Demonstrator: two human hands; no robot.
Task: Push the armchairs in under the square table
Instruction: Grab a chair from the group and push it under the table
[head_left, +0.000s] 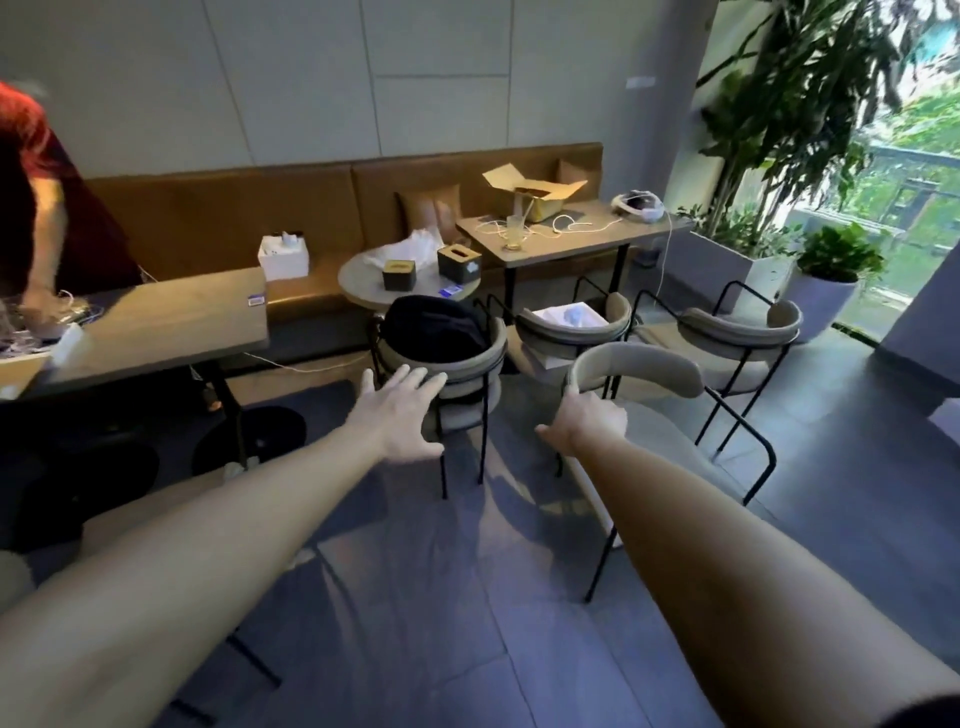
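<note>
Gripping the nearest armchair (636, 371) at its curved, padded backrest, the right hand (589, 422) was closed.
The left hand (402, 413) was spread open, fingertips laid on a second armchair (452, 374) by the round table (363, 283); thin black metal legs were seen.
</note>
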